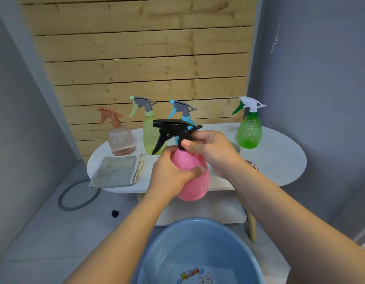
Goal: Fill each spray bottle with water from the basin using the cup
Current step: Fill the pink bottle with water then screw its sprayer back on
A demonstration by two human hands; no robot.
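Head view: opaque pink plastic spray bottle (192, 177) held in mid-air above the front edge of the pale oval bench (280, 160), over the round blue plastic basin (200, 251). Left hand (173, 173) wrapped round the bottle's body, thumb across the front. Right hand (210, 148) pinching the black collar under the black trigger spray head (173, 130). Judged step: turning the head on or off at the neck; which of the two cannot be told.

Recommended: keep bottle upright, body gripped firmly, twist from the collar only, not the trigger lever. Keep the work over the basin against drips.

Cup (235, 147) only partly visible behind the right hand, on the bench. Remaining on the bench: clear brownish bottle with terracotta head (121, 138), yellow-green bottle (150, 134), blue bottle (182, 111) and bright green ribbed bottle with white head (250, 130), all capped. Grey folded cloth (116, 171) at the bench's left.
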